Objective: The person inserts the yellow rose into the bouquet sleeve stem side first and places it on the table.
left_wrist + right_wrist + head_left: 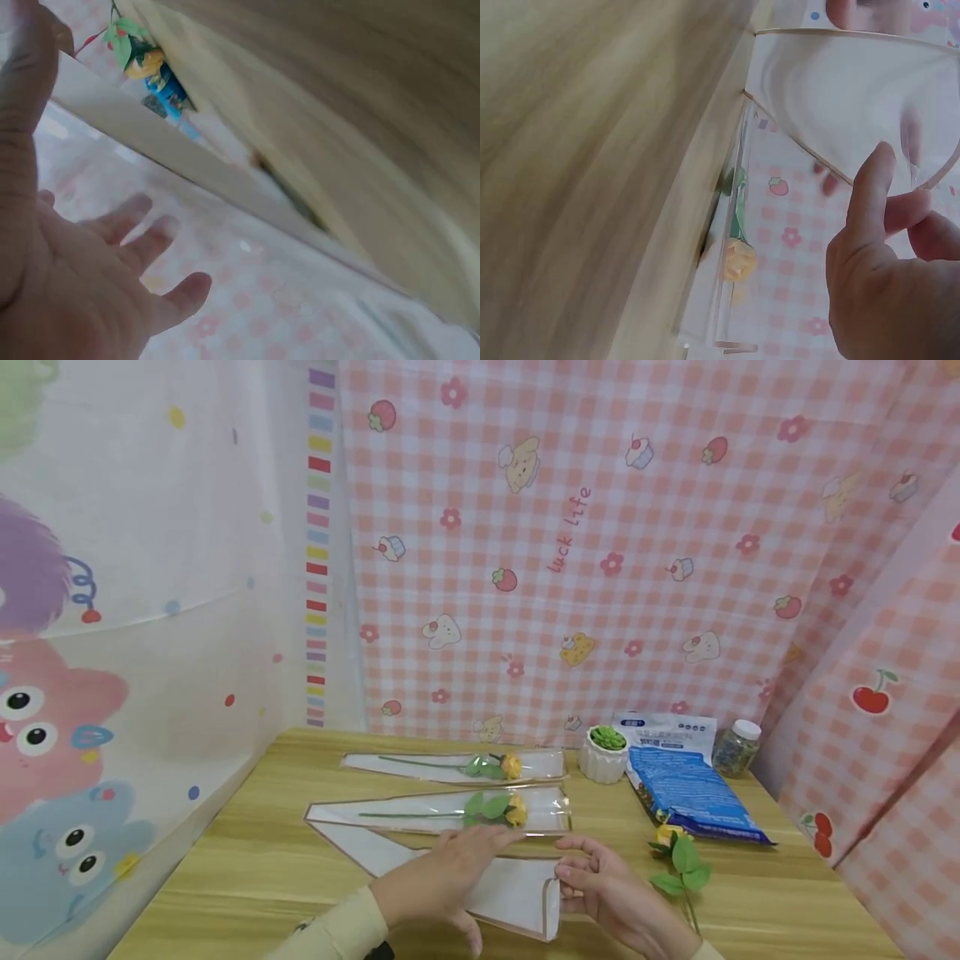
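Observation:
A white flower sleeve (517,893) with a brown border lies slanted near the front of the table, its wide end to the right. My right hand (611,893) pinches that end at the edge between thumb and fingers, which the right wrist view also shows on the sleeve (832,82). Over the middle of the sleeve spreads my left hand (446,877), fingers extended; whether it touches the film is unclear. Right of my right hand lies a loose yellow artificial rose (684,860) with green leaves.
Behind lie two clear sleeves, each with a yellow rose inside: the nearer rose (516,810) and the farther rose (511,767). At the back right stand a potted succulent (603,756), a blue and white bag (686,789) and a lidded jar (737,750). Printed curtains enclose the wooden table (247,860).

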A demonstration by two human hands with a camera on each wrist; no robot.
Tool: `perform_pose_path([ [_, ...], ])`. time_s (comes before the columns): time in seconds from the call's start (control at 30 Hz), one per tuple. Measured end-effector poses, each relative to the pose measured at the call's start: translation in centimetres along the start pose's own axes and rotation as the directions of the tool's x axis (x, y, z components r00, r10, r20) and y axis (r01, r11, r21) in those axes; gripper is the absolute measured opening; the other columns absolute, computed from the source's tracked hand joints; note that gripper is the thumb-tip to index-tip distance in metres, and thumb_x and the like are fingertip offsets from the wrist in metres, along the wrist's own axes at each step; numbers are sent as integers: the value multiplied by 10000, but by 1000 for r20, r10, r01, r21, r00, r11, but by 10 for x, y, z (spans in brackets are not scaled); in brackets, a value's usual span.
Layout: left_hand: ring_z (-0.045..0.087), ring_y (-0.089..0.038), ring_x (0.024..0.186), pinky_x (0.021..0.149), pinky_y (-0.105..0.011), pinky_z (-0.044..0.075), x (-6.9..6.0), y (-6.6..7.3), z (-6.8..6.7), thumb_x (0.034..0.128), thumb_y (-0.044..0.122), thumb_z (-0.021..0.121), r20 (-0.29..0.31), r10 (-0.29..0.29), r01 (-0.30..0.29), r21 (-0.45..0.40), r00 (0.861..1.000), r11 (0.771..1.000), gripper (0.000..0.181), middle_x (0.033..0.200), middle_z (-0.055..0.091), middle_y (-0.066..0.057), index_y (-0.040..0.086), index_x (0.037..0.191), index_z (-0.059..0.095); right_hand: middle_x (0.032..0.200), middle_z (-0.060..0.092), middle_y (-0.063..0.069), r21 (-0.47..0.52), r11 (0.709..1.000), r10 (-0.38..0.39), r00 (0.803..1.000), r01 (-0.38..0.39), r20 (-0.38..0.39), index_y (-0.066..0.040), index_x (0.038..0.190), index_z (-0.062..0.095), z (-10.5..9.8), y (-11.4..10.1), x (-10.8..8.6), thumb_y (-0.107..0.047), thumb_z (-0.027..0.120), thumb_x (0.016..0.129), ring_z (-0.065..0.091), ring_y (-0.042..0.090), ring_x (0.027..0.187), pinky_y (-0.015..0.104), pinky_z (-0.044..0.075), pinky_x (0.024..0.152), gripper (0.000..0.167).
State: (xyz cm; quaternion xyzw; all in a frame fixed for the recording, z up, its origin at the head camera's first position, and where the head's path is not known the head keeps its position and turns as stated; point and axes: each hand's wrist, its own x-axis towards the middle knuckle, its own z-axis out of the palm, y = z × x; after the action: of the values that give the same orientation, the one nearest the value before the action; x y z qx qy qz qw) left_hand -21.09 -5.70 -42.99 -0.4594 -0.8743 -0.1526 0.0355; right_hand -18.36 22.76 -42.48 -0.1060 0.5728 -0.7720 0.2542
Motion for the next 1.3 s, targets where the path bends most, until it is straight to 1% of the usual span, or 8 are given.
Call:
perform_pose_path([
  [0.17, 402, -206, 1428, 1076, -686, 348, 12, 1, 6, 600, 477, 937, 78, -30, 39, -127, 997, 991, 1415, 1589, 383, -23, 298, 1626, -21, 972, 648, -18, -37, 999, -30, 1000, 30, 1, -64, 1294, 410, 0, 0, 1, -50, 571, 1019, 629, 82, 803, 319, 578, 788, 319],
  [0.3, 451, -188, 1393, 1105, -628, 364, 17, -1, 6, 737, 450, 891, 94, -75, 85, -110, 993, 990, 1257, 1552, 442, -47, 264, 1628, 23, 986, 612, -18, -99, 993, -72, 987, 58, -141, -68, 1239, 379, 6, -2, 2, -91, 595, 1018, 604, 90, 814, 304, 564, 781, 311],
  [0.4, 483, -204, 1362, 1096, -546, 422, 18, -4, 6, 785, 460, 859, 58, -65, 69, -71, 996, 995, 1180, 1536, 453, -88, 215, 1625, 68, 1032, 580, 3, -182, 979, -144, 948, 94, -285, -64, 1159, 386, 15, -1, 2, -97, 602, 1017, 586, 119, 849, 316, 565, 768, 261],
  [0.6, 563, -224, 1266, 1070, -416, 471, 18, -9, 3, 801, 468, 843, 36, -52, 55, -86, 998, 995, 1164, 1454, 518, -119, 240, 1625, 53, 1226, 543, 137, -536, 824, -403, 854, 183, -329, 10, 1020, 542, 25, 6, -4, -74, 628, 997, 580, 250, 1067, 346, 583, 754, 122],
  [0.73, 580, -247, 1245, 1043, -405, 493, 17, -9, -2, 799, 460, 847, 47, -95, 99, -103, 994, 990, 1132, 1439, 527, -122, 264, 1616, 88, 1386, 484, 242, -658, 724, -394, 907, 205, -151, 13, 1108, 645, 21, 12, -8, -148, 595, 1031, 561, 327, 1192, 312, 561, 802, 186],
  [0.87, 552, -266, 1292, 1058, -406, 482, 17, -5, -5, 774, 504, 848, 30, -73, 75, -62, 997, 995, 1162, 1499, 482, -142, 218, 1622, 106, 1380, 475, 341, -631, 731, -326, 945, 258, 9, 109, 1304, 584, 21, 17, -7, -133, 593, 1032, 651, 238, 1121, 293, 575, 847, 365],
  [1.1, 448, -254, 1379, 1093, -448, 447, 16, 0, -12, 682, 503, 898, -40, 108, -113, -149, 993, 982, 1289, 1552, 371, -76, 227, 1623, 62, 1337, 545, 322, -591, 772, -341, 937, 236, -71, 97, 1174, 669, 28, 16, -6, -157, 589, 1033, 693, 103, 974, 284, 589, 840, 301],
  [1.3, 514, -160, 1217, 984, -339, 501, 27, 4, -19, 656, 447, 926, -93, 199, -215, -222, 976, 951, 1304, 1497, 391, -61, 239, 1610, 62, 1293, 565, 342, -622, 704, -405, 913, 342, 44, 58, 1009, 709, 25, 19, -6, -90, 576, 1029, 663, 58, 1015, 285, 591, 826, 199],
])
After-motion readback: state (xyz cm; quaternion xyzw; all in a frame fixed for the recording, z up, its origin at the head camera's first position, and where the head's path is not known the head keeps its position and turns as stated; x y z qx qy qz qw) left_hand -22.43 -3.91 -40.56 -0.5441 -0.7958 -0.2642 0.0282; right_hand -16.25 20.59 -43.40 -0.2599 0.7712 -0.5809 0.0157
